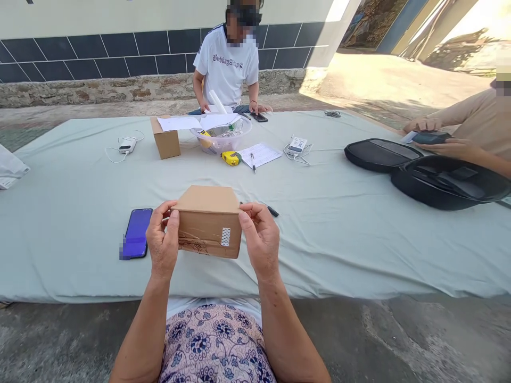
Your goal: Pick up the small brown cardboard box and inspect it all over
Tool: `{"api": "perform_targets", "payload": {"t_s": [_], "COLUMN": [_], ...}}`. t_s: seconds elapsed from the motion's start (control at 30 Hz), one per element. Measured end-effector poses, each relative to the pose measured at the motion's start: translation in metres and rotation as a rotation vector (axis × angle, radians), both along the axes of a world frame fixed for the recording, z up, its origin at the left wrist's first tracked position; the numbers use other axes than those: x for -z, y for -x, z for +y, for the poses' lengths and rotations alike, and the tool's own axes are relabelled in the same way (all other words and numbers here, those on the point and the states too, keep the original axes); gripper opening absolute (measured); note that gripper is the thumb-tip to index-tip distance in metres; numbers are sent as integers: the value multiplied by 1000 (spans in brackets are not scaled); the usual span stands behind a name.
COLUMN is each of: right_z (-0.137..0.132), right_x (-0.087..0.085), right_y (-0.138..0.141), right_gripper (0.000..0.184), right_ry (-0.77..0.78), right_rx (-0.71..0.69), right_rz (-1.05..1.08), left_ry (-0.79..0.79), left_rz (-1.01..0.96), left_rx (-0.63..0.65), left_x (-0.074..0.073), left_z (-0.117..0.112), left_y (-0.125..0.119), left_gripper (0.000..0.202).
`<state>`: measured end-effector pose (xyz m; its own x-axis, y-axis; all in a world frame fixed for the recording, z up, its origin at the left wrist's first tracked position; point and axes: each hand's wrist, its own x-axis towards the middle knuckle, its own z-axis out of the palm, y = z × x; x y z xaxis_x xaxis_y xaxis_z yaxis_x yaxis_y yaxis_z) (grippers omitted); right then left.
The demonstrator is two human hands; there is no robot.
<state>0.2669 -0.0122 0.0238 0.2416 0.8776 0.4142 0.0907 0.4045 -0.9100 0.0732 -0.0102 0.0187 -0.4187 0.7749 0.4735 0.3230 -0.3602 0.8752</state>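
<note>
A small brown cardboard box (207, 229) is held between my two hands, just above the near part of the table. My left hand (163, 234) pinches its upper left corner between thumb and fingers. At the upper right corner, my right hand (261, 234) grips in the same way. The box's top panel tilts away from me, and a white patterned label (225, 236) shows on the side facing me. Dark scribbled lines run along its lower left. Behind my right hand lies a black marker (273, 211), partly hidden. A phone with a blue screen (138, 233) rests beside my left hand.
Across the cloth-covered table (339, 250) sit another cardboard box (166, 143), a clear plastic basin (223, 142), a yellow tape measure (231, 158), a paper with a pen (253, 163) and white power banks. An open black case (451, 181) lies right. Two other people sit around the table.
</note>
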Motion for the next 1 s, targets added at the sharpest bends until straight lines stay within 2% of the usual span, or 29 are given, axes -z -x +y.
{"api": "perform_targets", "payload": {"t_s": [0.13, 0.27, 0.33, 0.43, 0.57, 0.7, 0.87, 1.0], "right_z": [-4, -8, -8, -8, -8, -8, -2, 6], "right_x": [-5, -5, -4, -4, -6, -8, -5, 2], "right_y": [5, 14, 17, 18, 14, 9, 8, 9], "right_gripper": [30, 44, 45, 39, 26, 16, 19, 26], "right_ry": [31, 11, 10, 22, 31, 39, 81, 91], "right_rx": [118, 256, 292, 304, 235, 79, -95, -184], "right_rz": [-116, -275, -310, -320, -246, -89, 147, 221], "left_ry": [35, 12, 6, 2, -5, 24, 43, 67], "left_rz": [105, 354, 412, 432, 391, 285, 224, 149], "left_rx": [24, -93, -146, -152, -109, -70, -62, -94], "left_x": [-7, -11, -12, -12, -12, -12, -12, -11], "left_z": [-7, -11, -12, -13, -14, -12, -9, -7], "left_y": [-4, -14, -19, -21, -19, -12, -6, -1], "left_gripper": [25, 39, 45, 43, 32, 24, 24, 27]}}
